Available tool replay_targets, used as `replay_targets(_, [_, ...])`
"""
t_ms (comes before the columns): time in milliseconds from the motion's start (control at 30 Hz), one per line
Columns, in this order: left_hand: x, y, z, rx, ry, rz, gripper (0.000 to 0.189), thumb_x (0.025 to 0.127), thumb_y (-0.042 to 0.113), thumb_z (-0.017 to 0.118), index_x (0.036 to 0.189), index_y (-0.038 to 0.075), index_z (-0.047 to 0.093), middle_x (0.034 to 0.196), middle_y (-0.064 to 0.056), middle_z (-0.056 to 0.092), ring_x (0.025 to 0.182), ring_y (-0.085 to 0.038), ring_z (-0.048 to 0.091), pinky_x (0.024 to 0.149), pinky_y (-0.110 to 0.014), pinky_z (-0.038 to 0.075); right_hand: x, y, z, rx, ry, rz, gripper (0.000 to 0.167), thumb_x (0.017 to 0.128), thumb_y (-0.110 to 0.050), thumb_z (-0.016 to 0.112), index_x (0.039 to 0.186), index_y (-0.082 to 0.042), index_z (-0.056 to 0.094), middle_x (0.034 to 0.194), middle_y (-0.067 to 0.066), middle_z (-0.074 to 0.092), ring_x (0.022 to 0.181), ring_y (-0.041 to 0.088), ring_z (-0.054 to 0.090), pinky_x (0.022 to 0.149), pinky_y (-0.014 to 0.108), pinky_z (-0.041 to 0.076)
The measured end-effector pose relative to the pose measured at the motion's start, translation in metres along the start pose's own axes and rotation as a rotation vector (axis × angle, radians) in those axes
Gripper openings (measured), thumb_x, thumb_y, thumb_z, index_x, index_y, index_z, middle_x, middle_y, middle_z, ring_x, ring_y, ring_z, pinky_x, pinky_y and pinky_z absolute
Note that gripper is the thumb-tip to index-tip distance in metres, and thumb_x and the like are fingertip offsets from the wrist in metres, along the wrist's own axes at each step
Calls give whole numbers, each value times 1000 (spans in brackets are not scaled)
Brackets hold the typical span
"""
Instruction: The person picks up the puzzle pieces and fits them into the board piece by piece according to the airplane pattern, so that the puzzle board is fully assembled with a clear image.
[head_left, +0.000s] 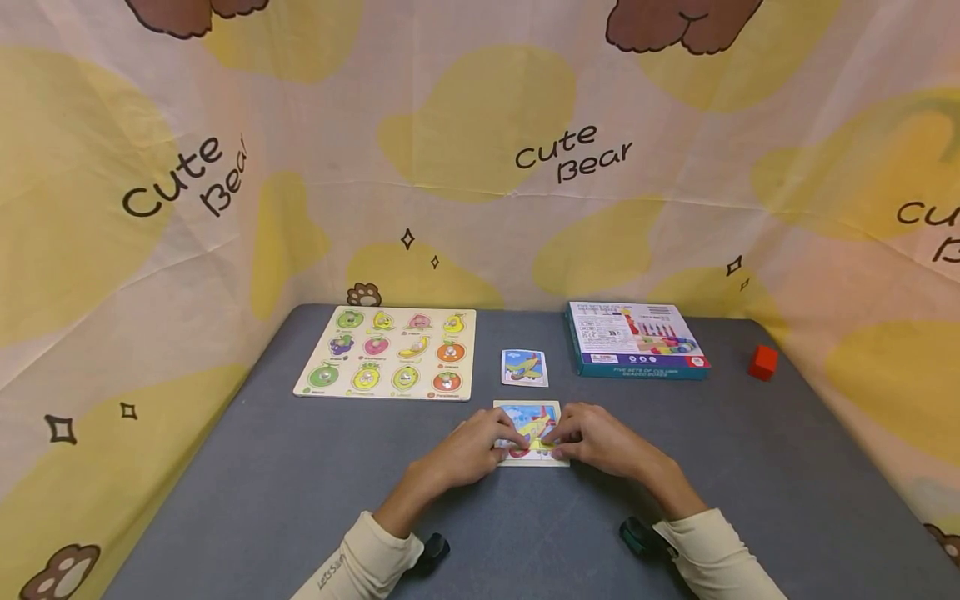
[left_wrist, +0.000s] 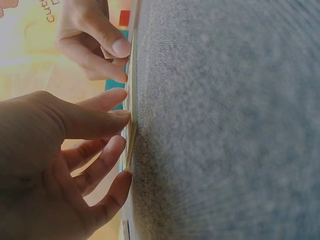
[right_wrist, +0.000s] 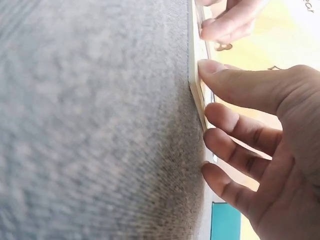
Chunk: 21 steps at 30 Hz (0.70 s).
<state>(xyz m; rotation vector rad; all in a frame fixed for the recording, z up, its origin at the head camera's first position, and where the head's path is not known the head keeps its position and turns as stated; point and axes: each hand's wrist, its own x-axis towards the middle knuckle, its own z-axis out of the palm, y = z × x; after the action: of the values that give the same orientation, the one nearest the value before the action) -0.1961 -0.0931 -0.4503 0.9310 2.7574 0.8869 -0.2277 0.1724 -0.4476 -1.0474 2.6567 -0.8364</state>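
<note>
A small wooden jigsaw puzzle with a yellow airplane picture lies flat in front of me. My left hand touches its left part, index fingertip over the picture and thumb near the lower left edge. From the other side my right hand has its index fingertip on the picture and its thumb by the right edge. In both wrist views the fingers are loosely bent and spread along the thin board. The fingertips cover part of the lower picture. Just behind the puzzle lies an airplane picture card.
A wooden fruit board lies at the back left. At the back right is a flat teal-edged box, with a red block farther right. Printed fabric hangs behind the grey table.
</note>
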Motion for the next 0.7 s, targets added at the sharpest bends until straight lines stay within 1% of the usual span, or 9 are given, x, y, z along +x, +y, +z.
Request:
replay_targets(67, [0,2,-1,8,-4,-1,27,98,1,69,117,15,83,115,1,66,108,-18,56,93,-38,46,0,1,0,25,-7,18,17,96,-14,79,112,-16,85,89,-10,62,79,6,52,70,26,44])
replay_targets(167, [-1,4,-1,32,-17,1,28,99,5,70,121,17,82,116,0,66,107,-18,55,92,-38,46,0,1,1,55,4,62,18,95,-14,80,113,-15,84,87,-9,60,76,6,52,68,25,44])
replay_targets(267, [-2,8,-1,72,-60,-2,30,101,17,71,131,22,78,119,-2,61,107,-19,51,90,-39,44,0,1,2,63,22,98,17,94,-16,81,111,-14,83,86,-9,60,74,6,53,66,25,45])
replay_targets(367, [-4,11,1,111,-119,-13,37,103,32,70,141,30,71,119,1,54,105,-17,44,86,-38,38,0,1,3,68,38,100,16,94,-16,82,109,-13,83,86,-8,60,74,6,54,66,25,47])
replay_targets(433, [-4,13,3,128,-140,-18,40,104,38,67,145,34,67,118,2,49,104,-16,40,85,-37,34,0,2,3,63,44,92,15,94,-17,82,109,-13,83,85,-8,61,74,6,54,66,25,47])
replay_targets(500, [-5,13,4,130,-144,-21,41,104,40,67,146,34,66,118,3,47,104,-16,39,84,-36,32,0,2,4,62,43,86,15,94,-17,82,109,-13,83,85,-8,61,74,6,53,66,25,47])
replay_targets(567, [-6,13,5,116,-134,-25,43,104,39,68,147,33,65,119,2,48,105,-17,40,85,-37,32,1,2,4,56,33,82,16,95,-18,81,110,-13,82,83,-8,60,73,5,53,65,25,46])
replay_targets(633, [-6,12,4,88,-119,-32,46,102,37,71,147,29,65,121,0,50,107,-18,42,86,-39,34,0,1,3,50,15,83,17,96,-19,80,112,-13,81,82,-8,59,73,5,52,65,25,45])
replay_targets(700, [-6,11,1,65,-109,-44,48,102,36,72,148,26,64,126,-3,53,111,-21,45,91,-43,38,-2,0,1,51,2,88,20,98,-21,78,116,-12,80,83,-8,59,74,5,52,65,25,45])
